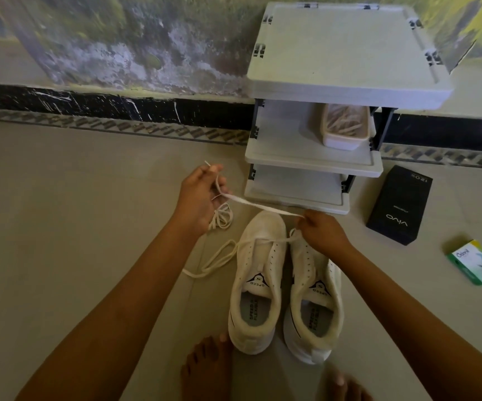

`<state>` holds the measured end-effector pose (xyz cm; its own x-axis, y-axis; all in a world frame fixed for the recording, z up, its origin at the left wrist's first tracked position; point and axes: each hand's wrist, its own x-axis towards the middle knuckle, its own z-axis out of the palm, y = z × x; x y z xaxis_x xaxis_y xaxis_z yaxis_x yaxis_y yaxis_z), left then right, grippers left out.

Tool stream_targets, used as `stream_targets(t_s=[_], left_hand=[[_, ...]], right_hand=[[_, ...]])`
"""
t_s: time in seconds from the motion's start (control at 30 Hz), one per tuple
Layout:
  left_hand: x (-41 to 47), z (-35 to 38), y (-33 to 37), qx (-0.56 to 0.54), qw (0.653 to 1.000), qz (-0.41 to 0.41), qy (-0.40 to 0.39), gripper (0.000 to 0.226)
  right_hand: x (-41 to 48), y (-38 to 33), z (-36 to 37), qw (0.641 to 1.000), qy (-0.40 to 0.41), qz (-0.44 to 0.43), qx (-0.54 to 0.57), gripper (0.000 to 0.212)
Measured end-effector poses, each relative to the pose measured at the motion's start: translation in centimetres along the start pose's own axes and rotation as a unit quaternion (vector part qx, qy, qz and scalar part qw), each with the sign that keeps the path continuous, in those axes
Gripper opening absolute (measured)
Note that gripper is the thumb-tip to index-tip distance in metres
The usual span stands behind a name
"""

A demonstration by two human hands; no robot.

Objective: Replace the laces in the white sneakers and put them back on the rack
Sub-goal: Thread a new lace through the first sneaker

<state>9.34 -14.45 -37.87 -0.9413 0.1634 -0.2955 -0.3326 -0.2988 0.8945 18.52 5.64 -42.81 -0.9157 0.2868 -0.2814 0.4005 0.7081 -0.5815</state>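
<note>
Over sneakers (258,287), left hand (202,198), right hand (322,231) pinch lace (260,206).

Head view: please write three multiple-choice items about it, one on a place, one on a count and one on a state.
1. Where is the black box?
A) on the floor, right of the rack
B) on the rack's top shelf
C) leaning on the wall

2. How many white sneakers stand on the floor?
A) four
B) one
C) two

3. What do the left hand and the right hand do?
A) rest flat on the floor
B) each pinch the white lace stretched between them
C) lift the black box

Answers:
1 A, as the box lies on the tiles beside the rack's lower shelves.
2 C, as a pair stands side by side, toes toward the rack.
3 B, as the lace runs straight from one hand's fingers to the other's.
</note>
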Motion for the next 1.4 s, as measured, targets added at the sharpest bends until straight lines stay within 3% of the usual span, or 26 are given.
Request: stream_targets(t_s=[0.07, 0.17, 0.27, 0.3, 0.33, 0.37, 0.43, 0.47, 0.53, 0.63, 0.73, 0.9, 1.0, 1.07, 1.27, 1.4], left_hand=[[0.4, -0.6, -0.4, 0.053, 0.998, -0.01, 0.021, 0.017], [0.5, -1.0, -1.8, 0.141, 0.989, -0.013, 0.031, 0.018], [0.5, -1.1, -2.5, 0.19, 0.981, -0.011, 0.041, 0.02], [0.5, -1.2, -2.6, 0.2, 0.979, -0.01, 0.04, 0.02], [0.5, -1.2, -2.7, 0.208, 0.977, -0.009, 0.036, 0.02], [0.3, -1.3, -2.7, 0.218, 0.975, -0.008, 0.031, 0.02], [0.0, -1.3, -3.1, 0.242, 0.97, -0.005, 0.014, 0.02], [-0.1, -1.3, -3.3, 0.259, 0.966, -0.002, 0.003, 0.02], [-0.6, -1.1, -3.8, 0.307, 0.951, 0.002, -0.023, 0.018], [-1.3, -0.5, -5.0, 0.403, 0.912, 0.016, -0.072, 0.008], [-2.1, 0.6, -6.3, 0.488, 0.862, 0.053, -0.126, 0.004], [-2.8, 1.8, -8.8, 0.657, 0.734, 0.106, -0.137, 0.017], [-3.0, 2.2, -9.6, 0.707, 0.687, 0.117, -0.125, 0.021], [-3.0, 2.1, -9.9, 0.703, 0.69, 0.121, -0.12, 0.02], [-2.8, 2.1, -10.5, 0.577, 0.807, 0.05, -0.115, 0.012], [-3.0, 2.1, -10.9, 0.524, 0.846, 0.017, -0.095, 0.01]], right_hand=[[-0.6, -0.7, -0.6, 0.981, -0.057, 0.058, 0.176, 0.024], [-2.3, -3.5, -1.8, 0.87, -0.266, 0.069, 0.409, 0.027], [-3.5, -5.8, -2.7, 0.76, -0.448, -0.042, 0.47, 0.027], [-3.6, -6.2, -2.9, 0.75, -0.48, -0.071, 0.45, 0.027], [-3.6, -6.3, -2.9, 0.774, -0.477, -0.089, 0.406, 0.027], [-3.5, -6.2, -2.8, 0.83, -0.439, -0.098, 0.329, 0.027], [-2.5, -5.0, -2.1, 0.951, -0.27, -0.093, 0.121, 0.029], [-2.1, -4.1, -1.7, 0.979, -0.186, -0.075, 0.03, 0.032], [-1.7, -2.6, -0.6, 0.99, -0.126, -0.033, -0.049, 0.039], [-1.8, -1.4, 1.6, 0.984, -0.167, 0.016, -0.054, 0.056], [-2.3, -1.7, 3.5, 0.988, -0.14, 0.017, -0.068, 0.067], [-2.5, -1.7, 3.7, 0.993, -0.086, 0.068, 0.039, 0.044], [-2.6, -1.3, 3.4, 0.988, -0.088, 0.081, 0.096, 0.037], [-2.7, -0.9, 3.4, 0.985, -0.092, 0.083, 0.123, 0.037], [-2.6, -0.3, 3.1, 0.974, -0.115, 0.071, 0.18, 0.042], [-2.6, -0.1, 2.9, 0.965, -0.122, 0.073, 0.221, 0.043]])
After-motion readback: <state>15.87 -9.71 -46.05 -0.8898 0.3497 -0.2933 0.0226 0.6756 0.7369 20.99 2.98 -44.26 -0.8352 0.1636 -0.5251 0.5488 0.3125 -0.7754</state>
